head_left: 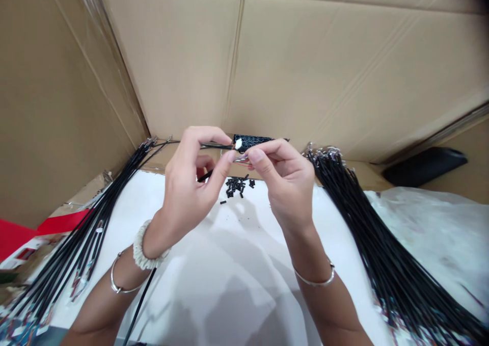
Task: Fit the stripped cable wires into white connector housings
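Near the middle of the view, my left hand (196,175) is closed around the end of a black cable (139,305), which runs down past the left wrist. Thin coloured wires (241,158) come out of that end between the two hands. My right hand (284,175) pinches these wires between thumb and index finger. By the left fingertips is a small white piece (238,143); whether the fingers touch it is unclear. Just below the hands, short black tube pieces (235,187) lie scattered on the white surface (229,264).
A bundle of black cables (114,198) lies along the left side, and a thicker bundle (355,208) along the right. Behind the hands sits a black patterned object (252,141) before a cardboard wall (298,71). Clear plastic (431,234) and a black case (424,165) are at the right.
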The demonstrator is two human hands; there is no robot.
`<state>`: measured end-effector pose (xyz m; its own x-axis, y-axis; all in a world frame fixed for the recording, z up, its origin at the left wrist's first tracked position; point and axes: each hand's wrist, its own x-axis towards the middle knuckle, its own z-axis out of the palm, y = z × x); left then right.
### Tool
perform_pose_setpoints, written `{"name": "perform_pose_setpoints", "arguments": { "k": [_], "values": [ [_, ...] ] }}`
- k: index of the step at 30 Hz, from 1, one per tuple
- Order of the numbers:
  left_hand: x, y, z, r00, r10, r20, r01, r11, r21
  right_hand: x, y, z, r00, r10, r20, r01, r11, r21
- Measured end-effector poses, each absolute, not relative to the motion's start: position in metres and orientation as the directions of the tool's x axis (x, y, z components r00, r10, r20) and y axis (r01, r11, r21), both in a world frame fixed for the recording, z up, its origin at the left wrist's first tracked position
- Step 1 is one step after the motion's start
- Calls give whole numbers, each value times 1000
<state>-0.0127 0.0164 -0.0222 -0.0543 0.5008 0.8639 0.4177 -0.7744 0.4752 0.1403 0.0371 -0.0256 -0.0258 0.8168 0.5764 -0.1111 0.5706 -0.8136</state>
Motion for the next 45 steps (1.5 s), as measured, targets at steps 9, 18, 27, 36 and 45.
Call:
{"name": "perform_pose_setpoints", "arguments": {
  "k": [9, 18, 27, 36, 45],
  "values": [
    [-11, 9, -17, 23, 497, 867, 586, -710, 391, 141, 33, -25, 8, 770, 639, 8, 639, -770],
    [-9, 7, -16, -20, 545, 838, 529, -706, 471, 141, 30, -24, 12, 683, 731, 109, 726, -679],
    [-6, 5, -16, -80, 588, 805, 427, -710, 560, 139, 29, -25, 24, 733, 680, 55, 678, -733],
    [-10, 12, -19, -59, 622, 781, 398, -703, 590, 137, 44, -31, -95, 853, 513, -182, 492, -851],
    [-11, 10, -18, 115, 546, 830, 483, -761, 434, 155, 28, -9, -93, 791, 605, 138, 612, -779]
  ]
}}
